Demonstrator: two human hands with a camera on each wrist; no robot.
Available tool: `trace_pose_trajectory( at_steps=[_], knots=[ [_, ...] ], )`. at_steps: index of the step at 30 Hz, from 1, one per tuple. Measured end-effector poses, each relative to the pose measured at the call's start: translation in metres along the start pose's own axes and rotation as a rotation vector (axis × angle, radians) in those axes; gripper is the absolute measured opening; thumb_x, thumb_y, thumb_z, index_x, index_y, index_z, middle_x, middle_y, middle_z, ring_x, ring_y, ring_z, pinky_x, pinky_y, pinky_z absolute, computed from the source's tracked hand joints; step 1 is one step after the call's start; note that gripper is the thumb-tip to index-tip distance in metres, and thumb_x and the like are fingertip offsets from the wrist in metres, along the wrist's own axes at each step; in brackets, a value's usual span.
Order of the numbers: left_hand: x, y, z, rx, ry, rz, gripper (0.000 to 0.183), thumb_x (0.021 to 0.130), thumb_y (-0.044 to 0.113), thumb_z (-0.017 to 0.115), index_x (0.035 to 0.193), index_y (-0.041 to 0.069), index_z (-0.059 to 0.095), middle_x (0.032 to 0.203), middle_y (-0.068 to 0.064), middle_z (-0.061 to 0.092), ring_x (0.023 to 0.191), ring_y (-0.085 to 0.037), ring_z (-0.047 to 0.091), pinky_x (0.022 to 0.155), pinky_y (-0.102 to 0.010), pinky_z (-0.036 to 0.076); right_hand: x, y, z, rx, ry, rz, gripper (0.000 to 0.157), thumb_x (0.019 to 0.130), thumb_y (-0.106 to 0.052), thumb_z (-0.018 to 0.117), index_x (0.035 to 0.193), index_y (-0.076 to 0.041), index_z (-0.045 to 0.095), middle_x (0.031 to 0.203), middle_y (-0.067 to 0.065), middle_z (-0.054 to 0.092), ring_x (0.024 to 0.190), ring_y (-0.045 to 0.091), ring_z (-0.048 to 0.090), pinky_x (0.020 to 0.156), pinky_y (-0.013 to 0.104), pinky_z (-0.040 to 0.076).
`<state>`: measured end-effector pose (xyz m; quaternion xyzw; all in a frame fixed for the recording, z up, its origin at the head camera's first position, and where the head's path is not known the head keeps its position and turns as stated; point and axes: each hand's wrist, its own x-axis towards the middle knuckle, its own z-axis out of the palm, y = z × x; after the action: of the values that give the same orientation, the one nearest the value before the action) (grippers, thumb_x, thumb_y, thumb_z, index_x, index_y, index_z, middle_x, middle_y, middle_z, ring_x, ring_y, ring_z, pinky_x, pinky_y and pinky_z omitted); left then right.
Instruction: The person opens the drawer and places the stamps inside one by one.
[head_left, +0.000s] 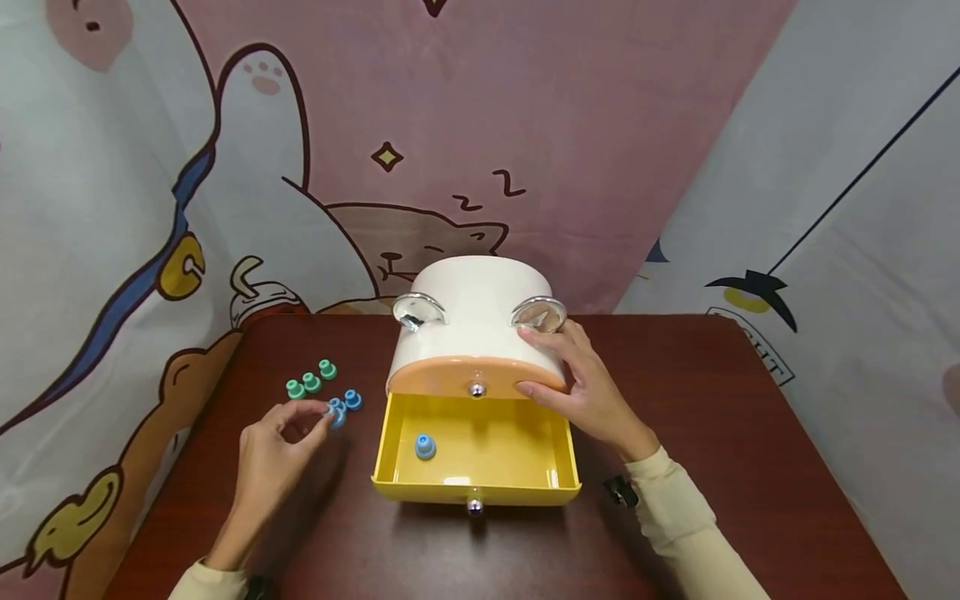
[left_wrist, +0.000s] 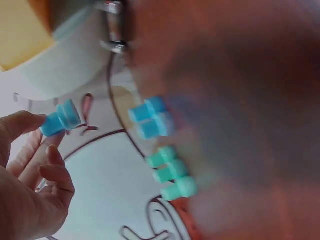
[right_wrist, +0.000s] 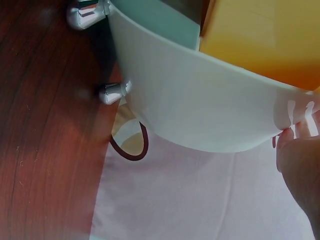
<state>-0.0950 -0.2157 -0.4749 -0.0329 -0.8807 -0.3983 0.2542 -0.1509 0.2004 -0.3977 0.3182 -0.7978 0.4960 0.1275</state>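
My left hand (head_left: 277, 458) pinches a small blue stepped plug (left_wrist: 60, 119) between thumb and fingertips. Two more blue plugs (head_left: 352, 400) stand on the table just beyond those fingertips, beside three green plugs (head_left: 311, 382). A white mini drawer cabinet (head_left: 480, 308) with ear-shaped chrome trims stands in the middle. Its yellow lower drawer (head_left: 480, 495) is pulled out, with one blue plug (head_left: 425, 446) inside at the left. The orange upper drawer (head_left: 435, 379) is closed. My right hand (head_left: 588, 383) holds the cabinet's right front corner, thumb on the orange front, index finger on top.
The dark reddish-brown table (head_left: 712, 433) extends on both sides of the cabinet. Behind it hangs a cloth (head_left: 600, 125) printed with cartoon animals. Chrome knobs (head_left: 475, 506) stick out from both drawer fronts.
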Motion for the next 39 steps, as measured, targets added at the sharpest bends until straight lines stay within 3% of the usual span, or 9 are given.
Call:
trace_pose_trajectory(
  at_steps=[6, 15, 20, 24, 29, 32, 35, 39],
  knots=[
    [0.008, 0.030, -0.005, -0.163, 0.022, 0.104, 0.028, 0.080, -0.009, 0.093, 0.101, 0.009, 0.084, 0.079, 0.001, 0.068, 0.063, -0.009, 0.052, 0.056, -0.016, 0.041, -0.006, 0.034, 0.006, -0.005, 0.013, -0.013, 0.077, 0.078, 0.008, 0.091, 0.148, -0.002, 0.062, 0.153, 0.020, 0.053, 0.139, 0.033, 0.042, 0.115, 0.046, 0.035],
    [0.003, 0.071, -0.006, -0.319, -0.045, 0.204, 0.039, 0.076, -0.017, 0.092, 0.105, 0.008, 0.084, 0.099, -0.009, 0.078, 0.075, -0.014, 0.055, 0.057, -0.020, 0.040, -0.009, 0.040, 0.006, 0.001, 0.012, -0.023, 0.078, 0.082, -0.001, 0.094, 0.152, -0.015, 0.064, 0.153, 0.007, 0.055, 0.137, 0.028, 0.043, 0.112, 0.043, 0.037],
    [0.004, 0.085, 0.001, -0.341, -0.090, 0.295, 0.040, 0.076, -0.012, 0.094, 0.106, 0.012, 0.084, 0.104, -0.004, 0.081, 0.084, -0.016, 0.056, 0.066, -0.022, 0.042, -0.009, 0.040, 0.006, 0.008, 0.012, -0.039, 0.078, 0.082, -0.001, 0.093, 0.152, -0.015, 0.064, 0.153, 0.007, 0.055, 0.137, 0.028, 0.044, 0.112, 0.043, 0.036],
    [0.007, 0.092, 0.008, -0.340, -0.124, 0.367, 0.043, 0.072, -0.011, 0.096, 0.105, 0.014, 0.084, 0.098, -0.001, 0.080, 0.082, -0.015, 0.053, 0.070, -0.023, 0.044, -0.007, 0.039, 0.006, 0.009, 0.013, -0.048, 0.078, 0.081, -0.001, 0.094, 0.152, -0.015, 0.064, 0.153, 0.007, 0.055, 0.137, 0.029, 0.044, 0.112, 0.043, 0.036],
    [0.011, 0.099, 0.018, -0.306, -0.204, 0.419, 0.039, 0.072, -0.004, 0.098, 0.102, 0.018, 0.085, 0.079, 0.008, 0.062, 0.076, -0.012, 0.044, 0.065, -0.022, 0.036, -0.007, 0.039, 0.006, 0.000, 0.007, -0.050, 0.078, 0.083, -0.001, 0.093, 0.153, -0.017, 0.063, 0.154, 0.006, 0.055, 0.138, 0.028, 0.044, 0.111, 0.042, 0.037],
    [0.013, 0.103, 0.024, -0.269, -0.224, 0.467, 0.036, 0.073, 0.000, 0.099, 0.099, 0.021, 0.085, 0.078, 0.013, 0.052, 0.075, -0.010, 0.039, 0.067, -0.022, 0.030, -0.007, 0.039, 0.006, -0.007, 0.004, -0.049, 0.078, 0.084, -0.003, 0.093, 0.154, -0.019, 0.063, 0.155, 0.005, 0.054, 0.138, 0.028, 0.043, 0.111, 0.043, 0.037],
    [0.015, 0.106, 0.030, -0.257, -0.263, 0.490, 0.034, 0.075, 0.003, 0.098, 0.099, 0.022, 0.086, 0.083, 0.015, 0.056, 0.076, -0.010, 0.038, 0.070, -0.023, 0.028, -0.007, 0.039, 0.006, -0.007, 0.007, -0.048, 0.077, 0.084, -0.004, 0.093, 0.154, -0.019, 0.063, 0.155, 0.006, 0.054, 0.138, 0.028, 0.044, 0.112, 0.043, 0.037],
    [0.020, 0.107, 0.038, -0.290, -0.357, 0.506, 0.029, 0.080, 0.001, 0.096, 0.099, 0.020, 0.084, 0.093, 0.011, 0.067, 0.080, -0.011, 0.048, 0.067, -0.020, 0.037, -0.007, 0.040, 0.005, -0.003, 0.014, -0.048, 0.077, 0.083, -0.003, 0.093, 0.153, -0.019, 0.064, 0.154, 0.007, 0.054, 0.137, 0.028, 0.044, 0.112, 0.042, 0.037]
  ],
)
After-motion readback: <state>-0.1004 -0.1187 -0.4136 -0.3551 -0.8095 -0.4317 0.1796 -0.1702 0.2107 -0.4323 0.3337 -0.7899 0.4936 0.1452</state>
